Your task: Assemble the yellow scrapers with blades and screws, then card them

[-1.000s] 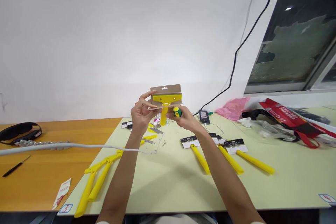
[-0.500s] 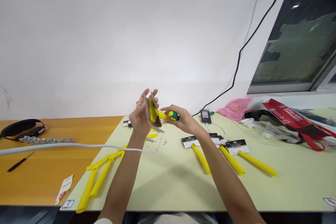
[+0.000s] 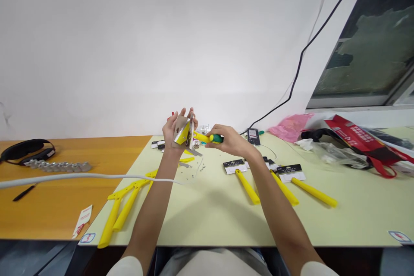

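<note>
Yellow handles (image 3: 110, 224) lay at left; above the table (image 3: 210, 224), our left hand (image 3: 169, 131) grasped a folded card (image 3: 177, 129) around a yellow scraper (image 3: 183, 135); our right hand (image 3: 229, 139) clasped a green-handled tool (image 3: 216, 139) beside the scraper's grip; carded scrapers (image 3: 313, 192) lay at right.

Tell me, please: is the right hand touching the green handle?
Touching: the head view shows the right hand gripping the green handle, its end exposed.

Pink bag (image 3: 289, 127) near a phone (image 3: 253, 136)
</note>
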### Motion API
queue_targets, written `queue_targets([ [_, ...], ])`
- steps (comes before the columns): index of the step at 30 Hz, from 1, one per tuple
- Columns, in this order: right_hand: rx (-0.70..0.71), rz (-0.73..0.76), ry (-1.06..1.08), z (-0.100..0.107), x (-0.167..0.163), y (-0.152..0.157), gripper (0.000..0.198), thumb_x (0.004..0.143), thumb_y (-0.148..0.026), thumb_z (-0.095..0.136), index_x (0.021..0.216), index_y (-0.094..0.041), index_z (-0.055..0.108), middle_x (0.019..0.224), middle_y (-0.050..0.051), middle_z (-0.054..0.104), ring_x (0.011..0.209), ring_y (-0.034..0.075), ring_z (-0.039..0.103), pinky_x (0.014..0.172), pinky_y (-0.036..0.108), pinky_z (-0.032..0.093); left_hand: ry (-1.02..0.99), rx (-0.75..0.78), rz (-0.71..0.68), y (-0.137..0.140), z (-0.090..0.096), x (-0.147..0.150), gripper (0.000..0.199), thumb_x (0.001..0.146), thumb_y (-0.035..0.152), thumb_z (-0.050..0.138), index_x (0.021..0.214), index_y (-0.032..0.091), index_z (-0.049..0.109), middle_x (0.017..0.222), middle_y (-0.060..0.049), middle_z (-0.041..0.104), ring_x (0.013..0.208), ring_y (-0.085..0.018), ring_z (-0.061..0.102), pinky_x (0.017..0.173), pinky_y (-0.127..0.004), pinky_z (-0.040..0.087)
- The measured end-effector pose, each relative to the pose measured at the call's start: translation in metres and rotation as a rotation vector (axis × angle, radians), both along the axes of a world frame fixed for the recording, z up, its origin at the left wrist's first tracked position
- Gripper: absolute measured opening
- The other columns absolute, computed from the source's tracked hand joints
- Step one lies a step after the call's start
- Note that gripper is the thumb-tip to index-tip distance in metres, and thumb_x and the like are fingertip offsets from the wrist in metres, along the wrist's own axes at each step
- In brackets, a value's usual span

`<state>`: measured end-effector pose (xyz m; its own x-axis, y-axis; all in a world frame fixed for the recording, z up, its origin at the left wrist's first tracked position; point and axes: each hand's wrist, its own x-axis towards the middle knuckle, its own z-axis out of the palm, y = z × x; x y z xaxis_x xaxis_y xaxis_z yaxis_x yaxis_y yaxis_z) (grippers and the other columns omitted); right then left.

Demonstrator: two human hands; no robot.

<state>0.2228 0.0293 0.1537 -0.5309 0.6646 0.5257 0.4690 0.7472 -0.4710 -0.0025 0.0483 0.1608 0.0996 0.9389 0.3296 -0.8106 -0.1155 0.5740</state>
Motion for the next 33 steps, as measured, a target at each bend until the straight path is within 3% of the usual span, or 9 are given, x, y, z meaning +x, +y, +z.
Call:
queue_targets([
  [4,-0.089,-0.053,-0.188,0.003,0.014,-0.001,0.027,0.091,-0.046,0.082,0.101,-0.021,0.081,0.098,0.005,0.073,0.087,0.021,0.062,0.078,0.033,0.043,0.225,-0.069,0.034,0.039,-0.03,-0.001,0.031,0.087,0.034,0.083,0.109,0.017,0.071,0.139,-0.02,0.074,0.126,-0.031,0.075,0.107,-0.049,0.061],
  [8,-0.193,-0.153,-0.278,0.003,0.03,0.001,0.029,0.082,-0.046,0.083,0.075,-0.022,0.069,0.076,0.0,0.064,0.069,0.017,0.051,0.063,0.032,0.034,0.464,-0.156,0.096,0.061,-0.055,0.001,0.039,0.084,0.041,0.089,0.109,0.018,0.072,0.142,-0.018,0.074,0.131,-0.031,0.072,0.109,-0.043,0.056],
  [12,-0.268,-0.227,-0.323,0.005,0.044,0.002,0.033,0.079,-0.041,0.082,0.066,-0.023,0.057,0.063,-0.003,0.054,0.06,0.015,0.043,0.058,0.034,0.027,0.775,-0.074,0.028,0.059,-0.062,0.002,0.061,0.092,0.069,0.079,0.125,0.018,0.073,0.149,-0.02,0.072,0.132,-0.033,0.069,0.105,-0.041,0.053],
  [16,-0.291,-0.287,-0.367,0.009,0.052,-0.001,0.033,0.08,-0.041,0.08,0.067,-0.023,0.055,0.063,-0.004,0.052,0.06,0.014,0.042,0.058,0.034,0.027,0.951,-0.042,-0.085,0.052,-0.063,0.006,0.077,0.087,0.081,0.079,0.134,0.02,0.073,0.143,-0.018,0.075,0.122,-0.033,0.071,0.098,-0.04,0.054],
  [21,-0.292,-0.321,-0.351,0.013,0.056,-0.008,0.03,0.08,-0.042,0.079,0.072,-0.023,0.058,0.067,-0.004,0.052,0.062,0.014,0.043,0.058,0.033,0.027,0.931,0.031,-0.272,0.051,-0.07,0.012,0.071,0.082,0.075,0.087,0.123,0.018,0.078,0.123,-0.014,0.079,0.109,-0.027,0.073,0.085,-0.032,0.054],
  [25,-0.27,-0.319,-0.32,0.015,0.054,-0.017,0.03,0.08,-0.04,0.079,0.072,-0.023,0.056,0.068,-0.004,0.052,0.061,0.014,0.04,0.056,0.033,0.026,0.854,-0.001,-0.332,0.055,-0.073,0.015,0.068,0.074,0.061,0.1,0.12,0.015,0.079,0.113,-0.014,0.08,0.096,-0.024,0.075,0.079,-0.031,0.055],
  [30,-0.248,-0.335,-0.377,0.02,0.049,-0.026,0.034,0.081,-0.04,0.078,0.07,-0.024,0.05,0.069,-0.003,0.053,0.063,0.015,0.042,0.057,0.033,0.027,0.756,-0.025,-0.189,0.061,-0.072,0.014,0.066,0.064,0.042,0.108,0.119,0.014,0.083,0.108,-0.013,0.083,0.099,-0.025,0.075,0.09,-0.038,0.055],
  [33,-0.248,-0.313,-0.381,0.013,0.046,-0.032,0.023,0.084,-0.042,0.078,0.082,-0.024,0.064,0.078,-0.001,0.063,0.069,0.018,0.052,0.062,0.032,0.033,0.758,-0.04,-0.054,0.062,-0.071,0.011,0.065,0.061,0.04,0.108,0.115,0.014,0.085,0.102,-0.012,0.082,0.095,-0.025,0.074,0.087,-0.038,0.053],
])
